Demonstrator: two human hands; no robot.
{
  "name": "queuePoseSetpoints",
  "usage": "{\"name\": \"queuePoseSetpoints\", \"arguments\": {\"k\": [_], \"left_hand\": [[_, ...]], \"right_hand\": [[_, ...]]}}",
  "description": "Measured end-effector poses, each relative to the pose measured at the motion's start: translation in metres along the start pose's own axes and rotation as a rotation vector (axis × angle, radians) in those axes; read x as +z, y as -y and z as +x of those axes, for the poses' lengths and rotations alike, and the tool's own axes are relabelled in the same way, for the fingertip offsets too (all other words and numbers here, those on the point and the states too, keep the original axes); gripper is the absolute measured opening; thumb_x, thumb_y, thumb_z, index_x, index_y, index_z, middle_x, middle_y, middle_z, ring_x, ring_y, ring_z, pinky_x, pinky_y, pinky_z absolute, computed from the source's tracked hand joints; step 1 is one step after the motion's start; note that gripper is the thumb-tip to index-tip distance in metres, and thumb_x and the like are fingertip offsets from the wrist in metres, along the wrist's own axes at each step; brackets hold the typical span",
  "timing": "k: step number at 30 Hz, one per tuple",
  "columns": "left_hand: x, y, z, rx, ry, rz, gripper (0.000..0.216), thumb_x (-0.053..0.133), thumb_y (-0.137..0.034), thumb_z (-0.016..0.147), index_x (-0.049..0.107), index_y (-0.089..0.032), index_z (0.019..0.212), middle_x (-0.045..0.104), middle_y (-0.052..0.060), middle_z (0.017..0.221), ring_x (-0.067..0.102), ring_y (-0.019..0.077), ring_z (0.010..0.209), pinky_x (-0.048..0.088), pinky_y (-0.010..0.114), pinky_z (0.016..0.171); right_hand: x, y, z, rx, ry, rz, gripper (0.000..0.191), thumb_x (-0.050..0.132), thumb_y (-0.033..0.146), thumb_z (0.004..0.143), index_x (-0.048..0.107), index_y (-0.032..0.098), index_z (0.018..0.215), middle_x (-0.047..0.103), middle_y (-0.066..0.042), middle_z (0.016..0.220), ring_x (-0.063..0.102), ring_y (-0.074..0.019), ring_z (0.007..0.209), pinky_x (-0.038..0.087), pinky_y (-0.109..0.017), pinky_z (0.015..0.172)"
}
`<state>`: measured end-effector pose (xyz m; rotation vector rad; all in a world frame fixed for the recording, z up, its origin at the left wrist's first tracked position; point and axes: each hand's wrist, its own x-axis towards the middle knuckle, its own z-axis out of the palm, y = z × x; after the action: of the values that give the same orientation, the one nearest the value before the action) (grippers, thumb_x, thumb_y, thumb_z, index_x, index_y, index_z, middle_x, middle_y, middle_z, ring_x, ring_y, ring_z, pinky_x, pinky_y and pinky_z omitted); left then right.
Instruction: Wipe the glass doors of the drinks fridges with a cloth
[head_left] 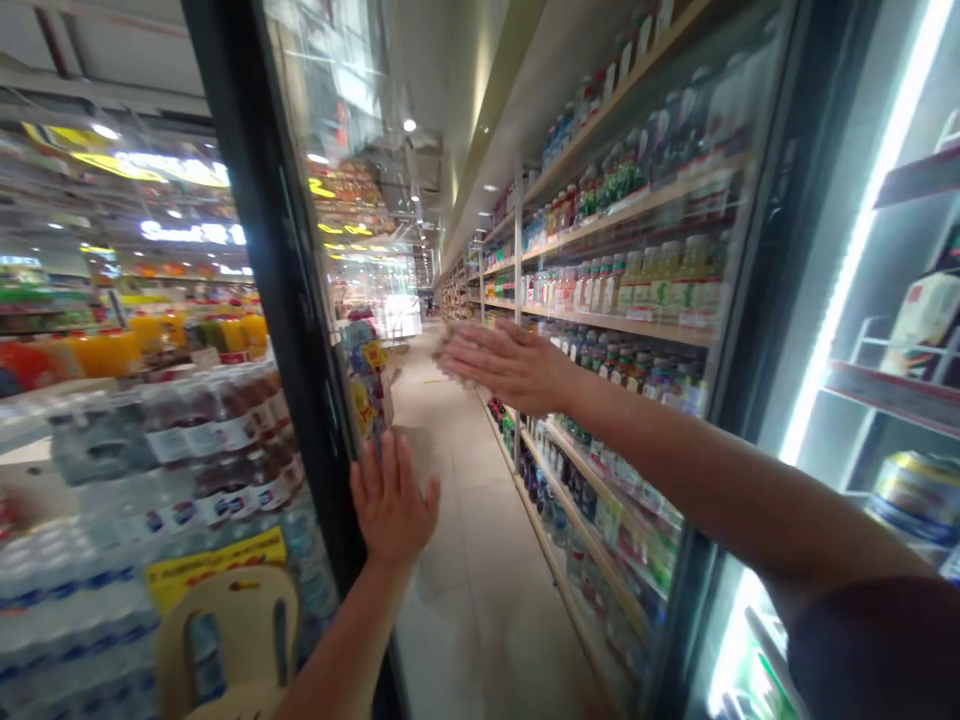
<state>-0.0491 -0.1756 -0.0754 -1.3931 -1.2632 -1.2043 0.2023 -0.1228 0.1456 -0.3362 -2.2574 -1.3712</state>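
A glass door (450,530) with a black frame (292,300) stands in front of me. My left hand (394,505) lies flat against the glass beside the left edge of the frame, fingers spread and nothing in it. Higher up and to the right, my right hand (517,370) reaches across the pane with its fingers stretched out to the left. Under its fingers shows a blurred, crumpled greyish-beige cloth (448,350), mostly covered by the hand and pressed toward the glass.
Shelves of bottled drinks (675,275) show in the pane. At right is a lit cooler interior with cans (919,490) and a light strip (847,250). Packs of bottles (90,570), a beige plastic chair (229,610) and a yellow sign (217,565) stand on the left.
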Motion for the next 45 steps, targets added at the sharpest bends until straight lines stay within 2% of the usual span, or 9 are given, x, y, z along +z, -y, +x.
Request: {"name": "queuePoseSetpoints", "arguments": {"k": [2, 6, 8, 13, 20, 25, 31, 37, 45], "left_hand": [[0.001, 0.001, 0.000, 0.009, -0.015, 0.009, 0.071, 0.054, -0.037, 0.097, 0.029, -0.013, 0.158, 0.036, 0.021, 0.159, 0.016, 0.0352, 0.155, 0.019, 0.059, 0.124], [0.003, 0.001, 0.002, 0.023, -0.030, 0.020, 0.073, 0.054, -0.036, 0.097, 0.024, -0.015, 0.160, 0.035, 0.021, 0.160, 0.016, 0.0352, 0.155, 0.020, 0.060, 0.123], [0.003, 0.001, 0.003, 0.029, -0.029, 0.036, 0.074, 0.054, -0.036, 0.097, 0.021, -0.015, 0.161, 0.034, 0.021, 0.161, 0.016, 0.0351, 0.155, 0.021, 0.059, 0.123], [0.003, 0.001, 0.005, 0.049, -0.046, 0.049, 0.076, 0.054, -0.035, 0.097, 0.019, -0.015, 0.161, 0.034, 0.021, 0.161, 0.014, 0.0343, 0.156, 0.020, 0.058, 0.124], [0.006, 0.002, 0.005, 0.044, -0.046, 0.060, 0.076, 0.054, -0.035, 0.097, 0.019, -0.017, 0.161, 0.034, 0.020, 0.161, 0.015, 0.0343, 0.155, 0.020, 0.058, 0.124], [0.007, 0.002, 0.004, 0.017, -0.040, 0.035, 0.074, 0.053, -0.037, 0.098, 0.021, -0.016, 0.161, 0.034, 0.019, 0.161, 0.016, 0.0358, 0.155, 0.020, 0.060, 0.123], [0.009, 0.000, 0.004, 0.026, -0.053, 0.021, 0.073, 0.053, -0.036, 0.098, 0.022, -0.017, 0.161, 0.033, 0.020, 0.162, 0.016, 0.0361, 0.155, 0.019, 0.062, 0.123], [0.012, 0.007, 0.006, 0.022, -0.050, 0.022, 0.072, 0.051, -0.038, 0.099, 0.020, -0.019, 0.161, 0.032, 0.020, 0.162, 0.016, 0.0356, 0.155, 0.018, 0.062, 0.123], [0.012, -0.080, 0.020, 0.123, 0.025, -0.485, 0.068, 0.008, -0.052, 0.104, 0.001, -0.017, 0.163, 0.003, 0.014, 0.170, 0.008, 0.0249, 0.157, 0.022, 0.046, 0.126]], "right_hand": [[0.000, -0.009, -0.029, 0.066, 0.021, -0.038, 0.066, 0.038, 0.029, 0.101, 0.014, 0.035, 0.162, 0.024, 0.008, 0.168, 0.015, -0.0164, 0.157, 0.014, -0.047, 0.130], [0.009, -0.024, -0.089, 0.883, -0.319, -0.152, 0.062, 0.033, 0.027, 0.102, 0.020, 0.022, 0.162, 0.028, -0.009, 0.167, 0.020, -0.0292, 0.156, 0.022, -0.060, 0.123], [0.019, -0.011, -0.114, 1.029, -0.408, -0.170, 0.063, 0.032, 0.027, 0.102, 0.019, 0.015, 0.162, 0.030, -0.016, 0.165, 0.019, -0.0324, 0.156, 0.024, -0.061, 0.121], [0.035, 0.022, -0.164, 0.280, -0.068, 0.020, 0.059, 0.049, 0.027, 0.097, 0.038, 0.037, 0.155, 0.053, 0.001, 0.153, 0.039, -0.0208, 0.149, 0.022, -0.043, 0.125], [0.042, 0.018, -0.201, 1.066, -0.370, -0.214, 0.063, 0.037, 0.027, 0.100, 0.025, 0.013, 0.160, 0.037, -0.021, 0.160, 0.023, -0.0314, 0.155, 0.030, -0.059, 0.120], [0.051, 0.053, -0.206, 0.368, -0.134, -0.118, 0.060, 0.048, 0.024, 0.096, 0.039, 0.026, 0.155, 0.058, -0.009, 0.147, 0.041, -0.0237, 0.147, 0.022, -0.043, 0.125], [0.043, 0.033, -0.152, 1.092, -0.339, -0.189, 0.064, 0.032, 0.026, 0.101, 0.017, 0.015, 0.163, 0.035, -0.017, 0.163, 0.023, -0.0326, 0.155, 0.027, -0.056, 0.120], [0.065, 0.117, -0.072, 0.395, -0.260, 0.027, 0.067, 0.045, 0.022, 0.096, 0.028, 0.016, 0.160, 0.038, -0.005, 0.163, 0.014, -0.0228, 0.157, 0.014, -0.042, 0.128], [0.061, 0.135, -0.039, 0.461, -0.222, 0.508, 0.072, 0.036, 0.024, 0.100, 0.004, 0.014, 0.163, 0.026, -0.010, 0.167, 0.019, -0.0204, 0.156, 0.029, -0.040, 0.124]]}}
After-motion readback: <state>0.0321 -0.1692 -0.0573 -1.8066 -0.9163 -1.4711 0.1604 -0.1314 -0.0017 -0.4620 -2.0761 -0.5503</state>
